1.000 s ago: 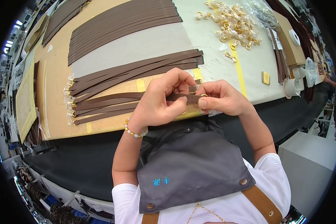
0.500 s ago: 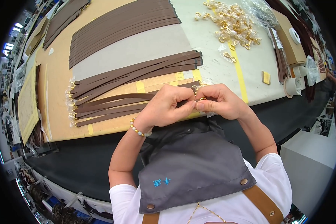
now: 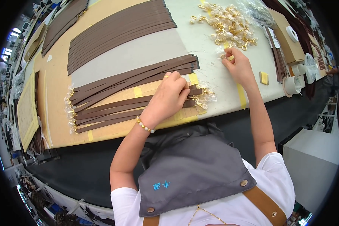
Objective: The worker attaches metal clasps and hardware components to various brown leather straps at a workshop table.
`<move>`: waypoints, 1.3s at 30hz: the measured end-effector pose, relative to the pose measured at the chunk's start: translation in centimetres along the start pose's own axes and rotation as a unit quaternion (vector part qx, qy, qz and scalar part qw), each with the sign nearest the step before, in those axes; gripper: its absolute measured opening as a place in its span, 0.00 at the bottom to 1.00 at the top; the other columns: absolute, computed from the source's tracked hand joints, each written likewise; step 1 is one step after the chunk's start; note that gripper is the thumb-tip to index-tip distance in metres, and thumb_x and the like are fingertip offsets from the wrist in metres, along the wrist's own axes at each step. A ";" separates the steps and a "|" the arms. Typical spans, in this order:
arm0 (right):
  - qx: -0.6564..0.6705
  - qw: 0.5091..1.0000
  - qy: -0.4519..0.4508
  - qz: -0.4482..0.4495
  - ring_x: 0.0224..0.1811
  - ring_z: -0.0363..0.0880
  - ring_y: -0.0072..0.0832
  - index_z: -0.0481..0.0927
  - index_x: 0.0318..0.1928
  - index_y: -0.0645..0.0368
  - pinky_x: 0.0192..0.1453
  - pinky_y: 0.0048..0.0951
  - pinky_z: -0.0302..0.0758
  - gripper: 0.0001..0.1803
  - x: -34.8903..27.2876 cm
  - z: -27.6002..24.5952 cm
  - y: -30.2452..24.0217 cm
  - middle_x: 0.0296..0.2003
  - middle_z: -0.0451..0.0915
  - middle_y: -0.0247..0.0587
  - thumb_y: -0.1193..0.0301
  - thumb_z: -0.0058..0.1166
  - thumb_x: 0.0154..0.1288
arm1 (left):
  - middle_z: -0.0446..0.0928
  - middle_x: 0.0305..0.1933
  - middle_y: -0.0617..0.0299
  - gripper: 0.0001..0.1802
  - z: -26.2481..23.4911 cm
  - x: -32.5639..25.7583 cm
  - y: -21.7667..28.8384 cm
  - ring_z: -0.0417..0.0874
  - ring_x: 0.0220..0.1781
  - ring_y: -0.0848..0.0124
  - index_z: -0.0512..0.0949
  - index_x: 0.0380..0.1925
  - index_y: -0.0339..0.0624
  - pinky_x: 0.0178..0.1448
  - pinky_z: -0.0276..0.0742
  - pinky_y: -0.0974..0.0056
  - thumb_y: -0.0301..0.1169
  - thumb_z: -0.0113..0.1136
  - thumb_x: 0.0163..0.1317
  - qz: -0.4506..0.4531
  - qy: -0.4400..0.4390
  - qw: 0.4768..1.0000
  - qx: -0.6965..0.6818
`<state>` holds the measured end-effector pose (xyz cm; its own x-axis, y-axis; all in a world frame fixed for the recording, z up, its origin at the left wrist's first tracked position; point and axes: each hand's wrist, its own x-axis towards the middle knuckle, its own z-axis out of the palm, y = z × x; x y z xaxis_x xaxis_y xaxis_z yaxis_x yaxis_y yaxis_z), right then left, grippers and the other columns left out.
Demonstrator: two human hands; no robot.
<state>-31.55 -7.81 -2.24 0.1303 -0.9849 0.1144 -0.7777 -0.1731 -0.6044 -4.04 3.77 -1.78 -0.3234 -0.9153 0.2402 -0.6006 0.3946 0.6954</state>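
My left hand (image 3: pixel 168 98), a beaded bracelet at its wrist, rests over brown straps (image 3: pixel 133 101) on the table. Its fingers curl inward; anything between them is hidden. Gold snap hooks in clear wrap (image 3: pixel 205 98) lie at the strap ends just right of it. Farther right, my right hand (image 3: pixel 239 67) pinches a gold snap hook (image 3: pixel 224 57) wrapped in clear plastic, just below a heap of wrapped gold snap hooks (image 3: pixel 233 26). Other brown straps (image 3: pixel 133 77) lie crossed beyond my left hand.
A row of flat brown straps (image 3: pixel 118 35) lies at the back. At right are a yellow-topped block (image 3: pixel 264 78), a cardboard box (image 3: pixel 288 37), a white cup (image 3: pixel 292 87) and dark straps (image 3: pixel 277 54). The table's near edge (image 3: pixel 139 136) runs along my apron.
My hands were together at a strap end, fingers at a gold hook; now they are apart. The right has moved up and right to a loose snap hook; the left has shifted slightly.
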 end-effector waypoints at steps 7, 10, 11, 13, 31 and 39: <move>0.082 0.988 -0.109 0.071 0.31 0.76 0.17 0.82 0.52 0.65 0.37 0.23 0.76 0.14 -0.5 0.8 -0.4 0.31 0.80 0.30 0.73 0.63 0.69 | 0.79 0.42 0.52 0.07 -0.5 4.8 -2.6 0.79 0.49 0.53 0.79 0.35 0.35 0.55 0.78 0.55 0.25 0.68 0.61 -0.031 0.103 0.989 0.098; 0.434 0.872 -0.166 0.154 0.33 0.79 0.16 0.82 0.53 0.62 0.38 0.19 0.79 0.13 -1.7 0.2 -1.0 0.33 0.81 0.29 0.70 0.62 0.72 | 0.79 0.40 0.52 0.09 0.0 5.9 -4.7 0.79 0.49 0.53 0.79 0.36 0.36 0.55 0.77 0.54 0.27 0.70 0.60 -0.034 0.083 0.989 0.116; 0.435 0.872 -0.165 0.154 0.33 0.79 0.16 0.82 0.53 0.62 0.38 0.19 0.79 0.13 -2.0 0.2 -1.5 0.33 0.81 0.29 0.70 0.62 0.72 | 0.79 0.39 0.52 0.10 0.1 5.9 -5.2 0.79 0.49 0.53 0.79 0.36 0.36 0.55 0.77 0.54 0.27 0.71 0.59 -0.045 0.065 0.991 0.105; 0.577 0.784 -0.174 0.149 0.39 0.86 0.19 0.82 0.50 0.61 0.44 0.19 0.85 0.10 -2.6 0.1 -2.1 0.38 0.85 0.31 0.69 0.60 0.75 | 0.79 0.38 0.52 0.10 -0.2 6.2 -4.8 0.78 0.48 0.53 0.78 0.36 0.36 0.55 0.77 0.54 0.27 0.70 0.60 -0.054 0.046 0.993 0.095; 0.836 0.292 -0.379 0.269 0.32 0.71 0.15 0.75 0.50 0.63 0.30 0.14 0.74 0.08 -4.0 2.2 -6.6 0.34 0.72 0.31 0.72 0.49 0.77 | 0.79 0.40 0.70 0.14 -4.7 1.8 0.1 0.76 0.41 0.84 0.82 0.47 0.36 0.46 0.75 0.75 0.25 0.74 0.64 -0.075 -0.001 0.933 -0.353; 0.809 0.395 -0.393 0.190 0.32 0.73 0.15 0.74 0.49 0.60 0.33 0.17 0.75 0.06 -5.0 2.9 -7.6 0.33 0.75 0.29 0.71 0.51 0.79 | 0.77 0.34 0.73 0.13 -3.8 1.1 0.7 0.72 0.35 0.85 0.81 0.43 0.37 0.40 0.71 0.76 0.27 0.75 0.62 -0.025 0.053 0.931 -0.360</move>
<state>-24.51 -1.61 -0.45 0.8374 -0.5327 -0.1225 0.4944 0.8337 -0.2461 -2.07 2.73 1.55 -0.2116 -0.9489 0.2343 0.0444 0.2301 0.9721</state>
